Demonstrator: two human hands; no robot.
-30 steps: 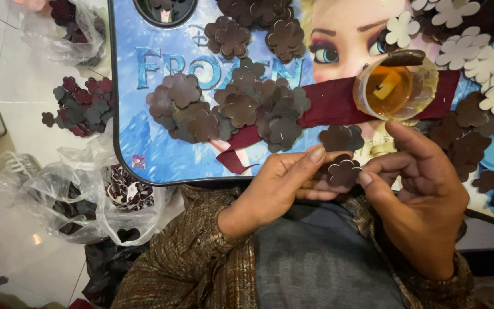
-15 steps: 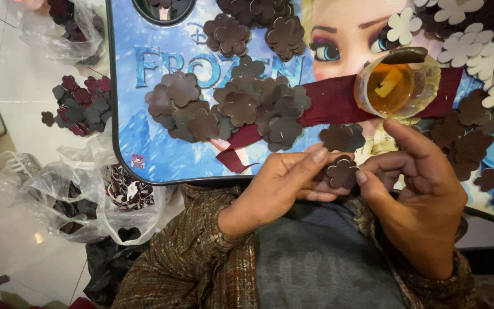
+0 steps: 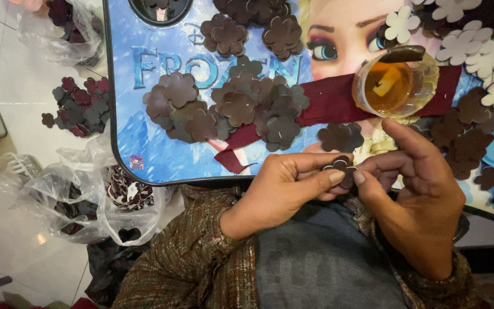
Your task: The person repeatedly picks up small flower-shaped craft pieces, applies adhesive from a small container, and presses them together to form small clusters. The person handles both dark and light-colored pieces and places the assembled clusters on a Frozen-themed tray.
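I had both hands closed on one small dark-brown flower-shaped foam cutout (image 3: 341, 167), held over my lap just at the near edge of the blue picture-printed lap table (image 3: 144, 143). My left hand (image 3: 293, 186) pinched it from the left with thumb and forefinger, and my right hand (image 3: 418, 194) pinched it from the right, the other fingers spread loosely above. To do this step well, I judged the grip had to stay on the petal edges, light enough not to crease the foam, with the piece kept flat and square between the two thumbs so the petals stayed lined up; whether it was one layer or two pressed together I could not tell.

Just beyond the held flower, on the table, lay one single brown flower cutout (image 3: 341, 136). Behind that ran one dark-red strip of fabric or foam (image 3: 327, 103) across the table. On the strip's left sat a heap of brown flower cutouts (image 3: 230, 106), overlapping, perhaps fifteen or more; I could not count them exactly. To the strip's right stood one clear round cup of amber liquid (image 3: 395, 86), likely glue. Beyond the cup lay a cluster of cream-white flower cutouts (image 3: 470, 46), roughly eight to ten.

Left of the table, on the tiled floor (image 3: 7, 74), I counted two clear plastic bags (image 3: 58, 189) near me, a loose pile of dark-red and grey flowers (image 3: 78, 106), and one further bag (image 3: 58, 26) beyond.
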